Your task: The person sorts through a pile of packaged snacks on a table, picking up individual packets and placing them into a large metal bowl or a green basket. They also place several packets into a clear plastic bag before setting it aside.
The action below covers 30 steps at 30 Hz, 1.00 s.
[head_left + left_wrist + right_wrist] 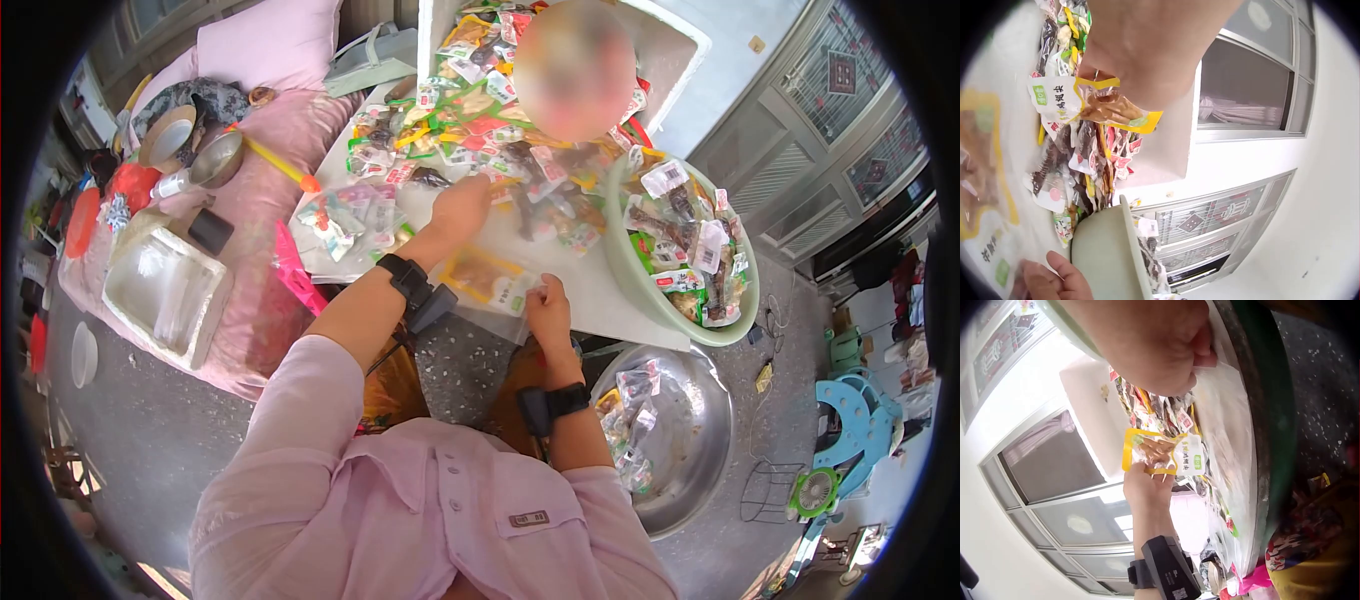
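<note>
My left hand [462, 210] pinches a yellow-edged snack packet [1110, 106] above the table; its clear window shows brown pieces of food. In the right wrist view this packet [1160, 452] is seen broadside, with a white label end. Lower down, my right hand [548, 308] grips the edge of a clear plastic bag [1222, 394] near the table's front edge. A similar yellow-edged packet [485, 278] shows through the bag's film. Behind the left hand, many mixed snack packets [460, 135] are spread over the white tabletop [590, 290].
A pale green tub [612, 235] full of packets stands at the right. Below it, a metal basin [690, 460] holds several more. A white foam box [685, 45] of packets is at the back, and a pink-covered bed [285, 150] lies left.
</note>
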Each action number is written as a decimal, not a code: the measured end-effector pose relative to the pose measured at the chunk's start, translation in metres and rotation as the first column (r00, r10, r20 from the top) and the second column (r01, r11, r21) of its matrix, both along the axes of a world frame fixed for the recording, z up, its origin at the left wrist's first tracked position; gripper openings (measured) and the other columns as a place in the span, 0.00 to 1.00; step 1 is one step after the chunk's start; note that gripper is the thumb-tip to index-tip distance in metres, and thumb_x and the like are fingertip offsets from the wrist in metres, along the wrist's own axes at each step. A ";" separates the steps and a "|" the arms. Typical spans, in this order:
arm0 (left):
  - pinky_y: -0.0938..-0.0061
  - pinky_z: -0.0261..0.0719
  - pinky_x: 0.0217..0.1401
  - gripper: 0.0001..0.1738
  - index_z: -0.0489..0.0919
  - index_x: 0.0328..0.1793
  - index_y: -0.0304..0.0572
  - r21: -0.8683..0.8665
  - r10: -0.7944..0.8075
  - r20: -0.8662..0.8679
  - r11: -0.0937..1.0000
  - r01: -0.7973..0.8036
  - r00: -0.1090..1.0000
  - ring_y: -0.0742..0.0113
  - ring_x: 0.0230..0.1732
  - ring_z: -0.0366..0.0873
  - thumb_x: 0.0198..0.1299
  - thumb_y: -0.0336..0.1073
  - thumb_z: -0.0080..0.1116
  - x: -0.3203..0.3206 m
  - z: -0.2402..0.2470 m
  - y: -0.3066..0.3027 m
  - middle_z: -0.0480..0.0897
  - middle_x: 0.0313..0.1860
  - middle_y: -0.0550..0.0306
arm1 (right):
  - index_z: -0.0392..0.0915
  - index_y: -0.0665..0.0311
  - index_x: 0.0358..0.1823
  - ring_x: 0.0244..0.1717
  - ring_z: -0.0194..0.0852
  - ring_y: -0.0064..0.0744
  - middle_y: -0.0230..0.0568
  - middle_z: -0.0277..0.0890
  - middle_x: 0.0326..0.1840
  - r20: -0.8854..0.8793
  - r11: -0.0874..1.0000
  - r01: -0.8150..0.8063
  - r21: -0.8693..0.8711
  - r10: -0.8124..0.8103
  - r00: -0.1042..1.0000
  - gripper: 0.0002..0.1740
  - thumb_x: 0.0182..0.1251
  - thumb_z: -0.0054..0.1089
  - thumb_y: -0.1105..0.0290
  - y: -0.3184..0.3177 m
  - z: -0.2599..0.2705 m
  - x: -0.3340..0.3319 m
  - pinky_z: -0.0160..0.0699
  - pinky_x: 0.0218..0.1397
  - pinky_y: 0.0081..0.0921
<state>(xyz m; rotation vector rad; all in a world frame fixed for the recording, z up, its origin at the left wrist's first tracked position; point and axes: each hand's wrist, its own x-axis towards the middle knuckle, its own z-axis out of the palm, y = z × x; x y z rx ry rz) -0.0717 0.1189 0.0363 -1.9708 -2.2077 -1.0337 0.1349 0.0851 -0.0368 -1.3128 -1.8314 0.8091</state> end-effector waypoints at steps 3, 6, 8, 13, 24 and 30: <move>0.70 0.72 0.33 0.09 0.70 0.38 0.38 0.075 -0.075 0.508 0.996 0.043 0.858 0.62 0.34 0.74 0.54 0.33 0.42 -0.005 0.012 -0.005 0.76 0.31 0.55 | 0.64 0.69 0.45 0.26 0.71 0.39 0.46 0.72 0.24 -0.028 1.000 -0.008 0.013 0.008 1.000 0.20 0.50 0.51 0.71 0.005 -0.003 0.001 0.69 0.32 0.30; 0.69 0.74 0.32 0.08 0.68 0.40 0.41 0.157 -0.182 0.932 0.982 0.106 0.314 0.64 0.33 0.75 0.58 0.32 0.40 0.001 0.001 -0.014 0.75 0.33 0.56 | 0.64 0.69 0.45 0.27 0.71 0.34 0.46 0.72 0.27 0.046 0.994 0.012 0.106 -0.017 0.999 0.20 0.50 0.52 0.71 0.006 0.002 0.007 0.69 0.31 0.25; 0.69 0.76 0.37 0.10 0.66 0.44 0.40 0.178 -0.158 0.974 0.977 0.119 -0.164 0.64 0.36 0.75 0.59 0.33 0.39 0.021 0.019 -0.040 0.75 0.37 0.55 | 0.64 0.70 0.45 0.33 0.71 0.39 0.47 0.71 0.33 0.181 0.971 0.054 0.233 -0.097 0.979 0.19 0.52 0.51 0.69 0.000 0.017 0.013 0.69 0.35 0.27; 0.68 0.74 0.41 0.14 0.62 0.49 0.36 0.178 -0.082 0.903 0.965 0.193 -0.423 0.62 0.40 0.73 0.56 0.29 0.40 0.051 0.010 -0.069 0.71 0.41 0.50 | 0.64 0.66 0.47 0.37 0.70 0.31 0.39 0.70 0.40 -0.686 0.912 -0.291 -0.290 0.014 0.727 0.16 0.58 0.48 0.68 -0.017 0.035 0.013 0.70 0.38 0.28; 0.71 0.70 0.41 0.16 0.70 0.41 0.35 -0.080 -0.154 0.664 0.958 0.274 0.732 0.62 0.40 0.71 0.47 0.36 0.54 0.085 -0.042 -0.104 0.72 0.39 0.53 | 0.64 0.64 0.48 0.49 0.67 0.37 0.41 0.67 0.48 -0.976 0.848 -0.498 -0.182 -0.093 0.198 0.17 0.54 0.45 0.79 -0.026 0.036 0.062 0.69 0.50 0.40; 0.62 0.69 0.41 0.22 0.71 0.40 0.39 -0.111 -0.254 -0.008 0.962 0.251 0.967 0.50 0.43 0.66 0.40 0.44 0.57 0.103 -0.040 -0.112 0.69 0.36 0.48 | 0.63 0.64 0.49 0.50 0.66 0.38 0.41 0.67 0.48 -0.962 0.879 -0.406 -0.249 -0.175 0.212 0.19 0.53 0.46 0.79 -0.035 0.017 0.109 0.66 0.52 0.42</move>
